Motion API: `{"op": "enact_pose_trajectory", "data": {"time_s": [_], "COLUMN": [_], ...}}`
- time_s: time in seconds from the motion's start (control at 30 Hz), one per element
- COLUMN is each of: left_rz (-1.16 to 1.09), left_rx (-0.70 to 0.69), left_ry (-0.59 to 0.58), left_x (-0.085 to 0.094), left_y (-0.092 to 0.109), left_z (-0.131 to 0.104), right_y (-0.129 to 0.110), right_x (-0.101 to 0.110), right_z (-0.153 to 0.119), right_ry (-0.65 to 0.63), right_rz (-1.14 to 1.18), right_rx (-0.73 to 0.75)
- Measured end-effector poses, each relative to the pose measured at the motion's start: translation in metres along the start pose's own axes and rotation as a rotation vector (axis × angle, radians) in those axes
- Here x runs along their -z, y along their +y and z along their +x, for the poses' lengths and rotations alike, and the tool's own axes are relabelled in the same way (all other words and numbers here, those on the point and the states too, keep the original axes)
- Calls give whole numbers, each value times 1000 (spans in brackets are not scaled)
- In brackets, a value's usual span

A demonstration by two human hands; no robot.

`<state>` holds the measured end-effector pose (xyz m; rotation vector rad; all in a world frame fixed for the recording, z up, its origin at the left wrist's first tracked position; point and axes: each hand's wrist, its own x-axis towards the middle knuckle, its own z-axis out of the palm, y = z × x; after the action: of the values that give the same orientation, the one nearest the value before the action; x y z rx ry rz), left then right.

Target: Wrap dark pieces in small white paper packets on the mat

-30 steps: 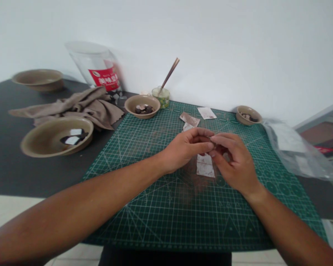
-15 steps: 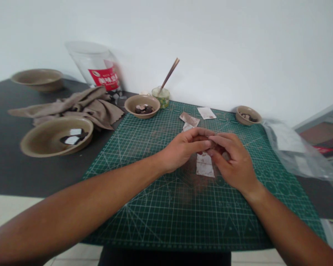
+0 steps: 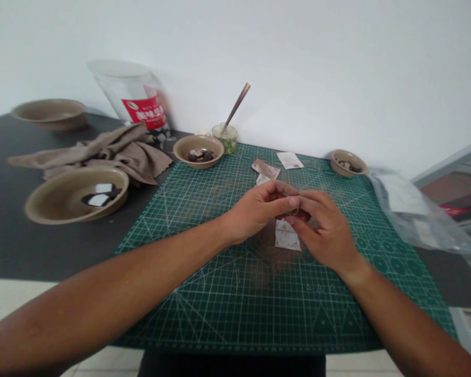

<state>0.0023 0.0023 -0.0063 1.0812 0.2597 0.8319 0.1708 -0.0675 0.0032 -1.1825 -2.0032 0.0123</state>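
Note:
My left hand and my right hand meet over the middle of a green cutting mat. Fingers of both are closed around a small brownish piece, mostly hidden by the fingertips, so its kind cannot be made out. Just below the hands, a stained white paper sheet with a crease lies flat on the mat. Beyond them is a brown-smeared paper piece, and farther back a white paper square with small stains.
On the left stand a bowl with dark and white pieces, a crumpled brown cloth, another bowl and a clear jar. Behind are a bowl of pieces, a cup with sticks, a small bowl and a plastic bag.
My fingers have shifted slightly around the small piece, and a bit more of it shows between them. The whole view has moved a little; the things on the table stay in place.

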Motion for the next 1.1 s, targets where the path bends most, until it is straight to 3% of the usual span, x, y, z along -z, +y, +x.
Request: {"op": "enact_pose_trajectory", "data": {"time_s": [0.27, 0.6, 0.8, 1.1], "left_rz": [77, -106, -243, -261], "left_rx": [12, 72, 79, 106], "left_ry": [35, 7, -8, -7], "left_x": [1, 2, 1, 4], "left_y": [0, -1, 1, -1], "left_z": [-1, -3, -2, -1], "right_y": [-3, 1, -1, -1], "right_x": [-1, -1, -2, -2], "right_z": [1, 1, -1, -1], "right_ry": [28, 147, 180, 144], "right_rz": [33, -69, -93, -159], "right_rx": [-41, -85, -20, 57]}}
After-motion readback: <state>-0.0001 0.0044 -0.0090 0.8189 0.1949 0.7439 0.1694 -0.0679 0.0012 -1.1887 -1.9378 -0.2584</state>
